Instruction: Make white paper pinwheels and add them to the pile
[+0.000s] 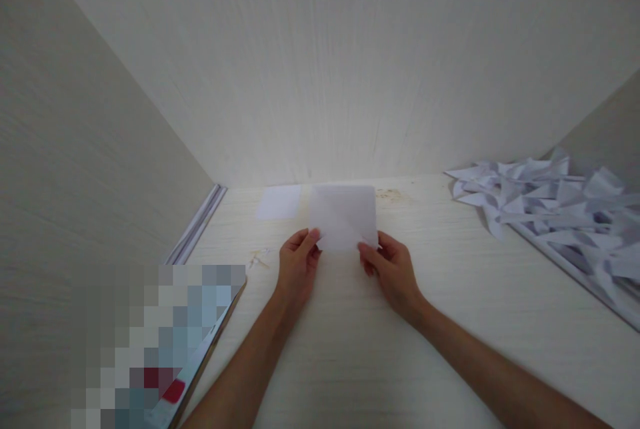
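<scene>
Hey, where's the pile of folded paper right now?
In the head view, the folded paper pile lies on the table, far right, past the right hand.

White sheet (345,215) held by both near corners toward the far edge of the desk (325,362)

The fingers of the left hand (299,262) pinch the near left corner, thumb on top; those of the right hand (393,265) pinch the near right one. Just left, a smaller white piece (278,202) lies by the desk's far edge. Long folded strips (197,223) follow the left edge from the far left corner. Folded white papers (540,202) heap up at the far right corner. Small slivers (260,257) lie near the left hand.
</scene>
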### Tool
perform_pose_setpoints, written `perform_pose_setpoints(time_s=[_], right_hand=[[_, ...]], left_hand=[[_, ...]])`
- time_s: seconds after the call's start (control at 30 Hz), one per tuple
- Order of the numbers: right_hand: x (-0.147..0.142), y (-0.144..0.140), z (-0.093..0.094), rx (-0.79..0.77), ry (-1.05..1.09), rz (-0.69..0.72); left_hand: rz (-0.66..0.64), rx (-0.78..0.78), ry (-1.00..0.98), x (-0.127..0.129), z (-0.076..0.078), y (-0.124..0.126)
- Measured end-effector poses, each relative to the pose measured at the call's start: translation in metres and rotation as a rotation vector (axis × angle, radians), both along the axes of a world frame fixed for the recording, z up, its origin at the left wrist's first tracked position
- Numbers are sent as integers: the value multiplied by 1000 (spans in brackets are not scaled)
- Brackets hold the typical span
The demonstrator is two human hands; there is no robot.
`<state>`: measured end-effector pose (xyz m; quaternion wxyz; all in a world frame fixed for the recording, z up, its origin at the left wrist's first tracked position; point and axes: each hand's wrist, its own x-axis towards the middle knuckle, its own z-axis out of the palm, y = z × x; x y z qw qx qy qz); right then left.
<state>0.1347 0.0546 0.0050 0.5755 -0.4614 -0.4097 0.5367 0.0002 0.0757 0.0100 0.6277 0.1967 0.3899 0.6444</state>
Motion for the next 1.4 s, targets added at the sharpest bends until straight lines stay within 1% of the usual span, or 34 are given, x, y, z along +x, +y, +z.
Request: perform_pose_setpoints(time_s=[0.1, 0.17, 0.2, 0.3, 0.4, 0.47, 0.53, 0.63, 0.7, 0.77, 0.83, 1.03, 1.2, 1.4], right_hand=[[4, 6, 3, -35, 219, -152], [5, 7, 4, -41, 296, -184], [5, 8, 4, -40, 304, -175], [5, 5, 3, -26, 247, -100], [4, 3, 1, 16, 137, -34], [3, 1, 0, 36, 50, 10], [1, 0, -1, 59, -72, 86], [-1, -1, -1, 126, -282, 191], [-2, -2, 0, 169, -380, 217], [-2, -3, 0, 193, -430, 236], [-3, -4, 0, 206, -441, 253], [-2, -5, 0, 252, -379, 316], [-1, -6, 0, 293, -373, 336], [-1, -6, 0, 301, -386, 339]], left_hand=[[-165, 31, 126, 2, 0, -5], [-272, 41, 175, 4, 1, -9], [-291, 38, 184, 5, 1, -10], [-254, 25, 257, 6, 0, -12], [-238, 76, 374, 6, -4, -12], [-230, 97, 403, 6, -6, -12], [-203, 106, 398, 8, -6, -13], [-129, 131, 339, 11, -3, -15], [-86, 127, 291, 13, -1, -15], [-80, 108, 259, 14, 0, -15], [-87, 92, 248, 14, 1, -15], [-41, 81, 224, 13, 3, -16], [-43, 79, 219, 12, 2, -16], [-39, 49, 186, 12, 1, -15]])
